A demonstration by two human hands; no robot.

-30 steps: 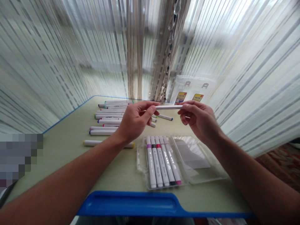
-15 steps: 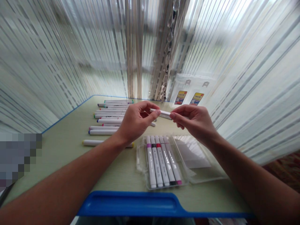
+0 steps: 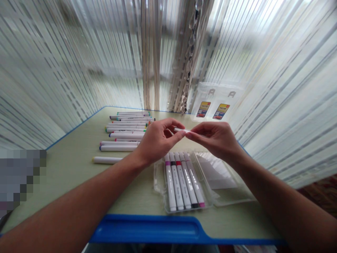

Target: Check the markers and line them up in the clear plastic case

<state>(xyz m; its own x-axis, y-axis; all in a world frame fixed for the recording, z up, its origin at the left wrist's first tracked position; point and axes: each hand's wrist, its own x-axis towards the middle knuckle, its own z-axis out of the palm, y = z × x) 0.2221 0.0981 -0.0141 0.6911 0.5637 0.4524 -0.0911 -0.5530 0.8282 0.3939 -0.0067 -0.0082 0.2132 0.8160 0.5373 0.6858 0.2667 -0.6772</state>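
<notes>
Between the fingertips of my two hands is a white marker [image 3: 179, 130], held above the table. My left hand [image 3: 162, 138] pinches it from the left. My right hand [image 3: 216, 138] pinches its right part, and the fingers hide most of the barrel and both ends. Below my hands lies an opened clear plastic case [image 3: 155, 181]. A row of several white markers [image 3: 181, 182] rests in its left half, some with purple, black or red bands. The case's right half [image 3: 229, 196] lies flat beside it.
Several loose white markers [image 3: 126, 135] with coloured ends lie left of my hands, partly behind my left hand. Clear packaging with two labels [image 3: 214, 102] stands at the back right, near the string curtain [image 3: 113, 52]. A blue tray edge [image 3: 147, 228] fronts the table [image 3: 71, 168].
My right hand has come leftward until its fingertips nearly meet those of my left hand, covering more of the marker. My left hand has shifted slightly right and down.
</notes>
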